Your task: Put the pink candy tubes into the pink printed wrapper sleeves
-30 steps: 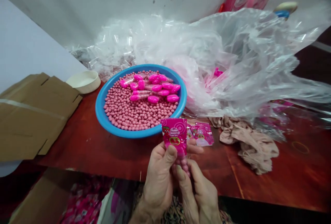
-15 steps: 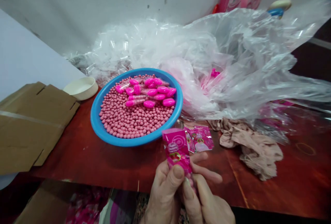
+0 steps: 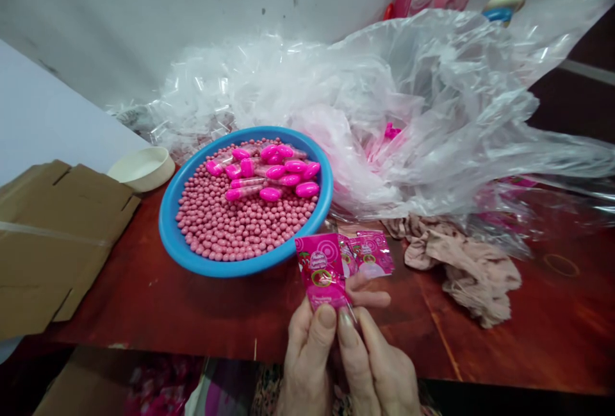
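A printed pink wrapper (image 3: 321, 268) stands up between my two hands just in front of the bowl. My left hand (image 3: 307, 358) is closed, its thumb pressed on the wrapper's lower part. My right hand (image 3: 375, 361) pinches the bottom right edge, with two fingers stretched out behind. What sits inside the lower end is hidden by the thumbs. More pink wrappers (image 3: 375, 253) lie on the table just beyond. Behind and to the left, a blue bowl (image 3: 166, 230) holds pink candy balls (image 3: 240, 230), with several clear tubes with bright pink caps (image 3: 275, 172) on top.
Flattened cardboard (image 3: 62, 230) and a white dish (image 3: 144, 169) are at left. Clear plastic bags (image 3: 456, 102) heap along the wall. A crumpled beige cloth (image 3: 471, 268) and a rubber band (image 3: 561, 265) lie right on the red table (image 3: 192, 313). Pink packets (image 3: 161, 381) fill a box below.
My thumbs have slid up against the wrapper's bottom, and the pink balls seen under it before are now hidden. The wrapper faces me more flatly. The view has shifted slightly.
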A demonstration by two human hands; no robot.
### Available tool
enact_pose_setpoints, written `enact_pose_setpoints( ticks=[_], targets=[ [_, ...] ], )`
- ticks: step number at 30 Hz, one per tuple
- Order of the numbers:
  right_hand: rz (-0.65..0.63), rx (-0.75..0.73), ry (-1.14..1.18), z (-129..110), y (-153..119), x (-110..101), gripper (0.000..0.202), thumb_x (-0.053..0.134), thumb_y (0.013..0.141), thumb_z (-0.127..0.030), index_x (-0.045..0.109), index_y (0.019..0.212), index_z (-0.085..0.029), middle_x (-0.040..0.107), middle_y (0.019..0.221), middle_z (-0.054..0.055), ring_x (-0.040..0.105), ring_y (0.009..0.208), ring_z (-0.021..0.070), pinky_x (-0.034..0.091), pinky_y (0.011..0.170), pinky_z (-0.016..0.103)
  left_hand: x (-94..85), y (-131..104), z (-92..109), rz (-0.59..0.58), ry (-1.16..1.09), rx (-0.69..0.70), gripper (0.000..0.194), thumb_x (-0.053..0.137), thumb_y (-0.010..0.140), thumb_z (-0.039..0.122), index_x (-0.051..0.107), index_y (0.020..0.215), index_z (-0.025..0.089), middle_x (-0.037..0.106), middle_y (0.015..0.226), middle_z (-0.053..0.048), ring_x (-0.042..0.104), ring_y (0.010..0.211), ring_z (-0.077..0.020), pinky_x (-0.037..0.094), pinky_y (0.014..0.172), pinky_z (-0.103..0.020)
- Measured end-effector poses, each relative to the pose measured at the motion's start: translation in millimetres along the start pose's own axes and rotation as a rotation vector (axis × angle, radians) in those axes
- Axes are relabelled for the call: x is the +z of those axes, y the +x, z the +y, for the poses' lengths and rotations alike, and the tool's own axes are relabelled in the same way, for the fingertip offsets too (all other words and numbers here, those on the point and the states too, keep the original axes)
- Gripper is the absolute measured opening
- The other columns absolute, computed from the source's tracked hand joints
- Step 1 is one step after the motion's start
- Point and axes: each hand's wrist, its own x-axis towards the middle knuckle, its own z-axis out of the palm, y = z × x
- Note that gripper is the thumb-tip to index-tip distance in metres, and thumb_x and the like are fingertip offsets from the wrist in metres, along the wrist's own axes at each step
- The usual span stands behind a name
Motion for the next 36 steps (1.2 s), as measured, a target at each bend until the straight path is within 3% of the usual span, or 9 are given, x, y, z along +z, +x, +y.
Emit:
enact_pose_setpoints(
  ticks=[4,8,11,14,19,23,25,30,36],
  targets=[
    [-0.007,0.038,0.07,0.0,8.1,7.4,0.034,0.037,0.096,-0.036,0.067,0.1,-0.022,0.072,0.065,0.005,0.063,0.041,0.0178,0.044,0.038,0.024,-3.6,1.1,2.2,-0.008,-0.001,0.007,0.026,0.057,0.085,0.035,0.075,0.099,0.021,0.073,0.102,-0.01,0.058,0.111,-0.0264,0.036,0.102,-0.038],
    [0.062,-0.018,0.075,6.0,4.4,7.0,0.035,0.035,0.097,-0.039,0.063,0.085,-0.022,0.063,0.058,0.001,0.059,0.043,0.015,0.043,0.044,0.024,-3.9,1.8,2.5,0.009,-0.089,-0.076,0.025,0.067,0.078,0.035,0.073,0.098,0.021,0.073,0.097,-0.009,0.064,0.095,-0.023,0.045,0.093,-0.035],
    [0.161,-0.065,0.048,14.0,6.2,-5.1,0.027,0.04,0.096,-0.04,0.059,0.086,-0.023,0.061,0.069,0.002,0.059,0.059,0.0147,0.044,0.056,0.024,-5.7,4.2,6.4,0.101,-0.037,-0.078,0.018,0.062,0.083,0.031,0.071,0.09,0.017,0.073,0.086,-0.008,0.066,0.078,-0.0173,0.051,0.079,-0.03],
    [0.171,0.023,0.101,18.4,19.8,-21.7,0.025,0.048,0.091,-0.046,0.061,0.096,-0.024,0.061,0.086,0.004,0.058,0.077,0.0169,0.047,0.07,0.026,-7.9,5.0,12.9,0.026,0.03,-0.103,0.017,0.059,0.085,0.031,0.065,0.082,0.015,0.068,0.069,-0.005,0.061,0.059,-0.013,0.051,0.061,-0.025],
    [0.077,0.166,0.411,10.0,51.5,-33.7,0.031,0.062,0.084,-0.045,0.06,0.113,-0.036,0.068,0.105,-0.001,0.064,0.088,0.0143,0.053,0.074,0.021,-6.7,3.0,16.1,-0.017,0.101,-0.218,0.026,0.06,0.083,0.039,0.058,0.075,0.014,0.055,0.052,0.001,0.045,0.042,-0.0073,0.041,0.04,-0.017],
    [0.032,0.291,0.504,2.8,64.7,-32.3,0.016,0.069,0.079,-0.037,0.068,0.095,-0.033,0.072,0.095,-0.003,0.066,0.081,0.0122,0.053,0.068,0.018,-2.0,4.8,12.7,-0.068,0.122,-0.302,0.04,0.055,0.08,0.055,0.057,0.078,0.016,0.047,0.04,0.005,0.037,0.032,-0.005,0.034,0.034,-0.015],
    [0.054,0.353,0.529,3.3,66.1,-31.8,0.009,0.071,0.077,-0.035,0.069,0.085,-0.03,0.072,0.083,-0.004,0.065,0.074,0.0108,0.052,0.064,0.015,0.2,7.8,9.9,-0.04,0.109,-0.306,0.042,0.053,0.081,0.058,0.054,0.074,0.017,0.043,0.037,0.007,0.032,0.03,-0.0041,0.031,0.033,-0.015],
    [0.091,0.373,0.542,11.8,64.9,-32.4,0.011,0.073,0.074,-0.029,0.065,0.069,-0.023,0.063,0.068,-0.005,0.056,0.062,0.0077,0.047,0.058,0.012,-2.8,16.9,0.5,0.01,0.057,-0.315,0.038,0.052,0.085,0.047,0.046,0.061,0.019,0.034,0.035,0.009,0.023,0.027,-0.0035,0.023,0.029,-0.015],
    [-0.087,0.328,0.54,20.1,64.0,-42.1,0.019,0.065,0.082,-0.026,0.058,0.066,-0.021,0.056,0.08,-0.002,0.05,0.07,0.0109,0.042,0.059,0.019,-13.4,15.3,-4.8,-0.024,0.099,-0.372,0.036,0.052,0.088,0.035,0.045,0.058,0.017,0.033,0.039,0.009,0.023,0.03,-0.0012,0.015,0.032,-0.016]
  ],
)
